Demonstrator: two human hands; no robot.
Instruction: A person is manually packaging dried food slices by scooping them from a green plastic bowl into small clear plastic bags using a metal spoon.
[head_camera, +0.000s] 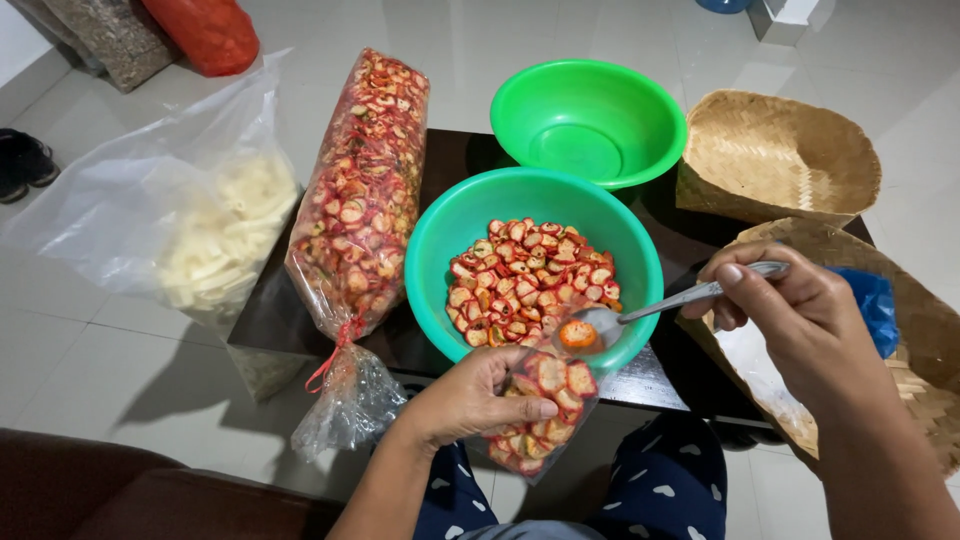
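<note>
A small clear bag (540, 415), partly filled with red round chips, is held open by the left hand (475, 400) just below the rim of a teal bowl (440, 250) of the same chips. A metal spoon (650, 305) carrying one chip is held over the bag by the right hand (800, 320). Beside the bowl, a long tied bag of chips (360, 195) is laid on the dark table (270, 320). An empty green bowl (590, 120) and two woven baskets (780, 155) are seen behind.
</note>
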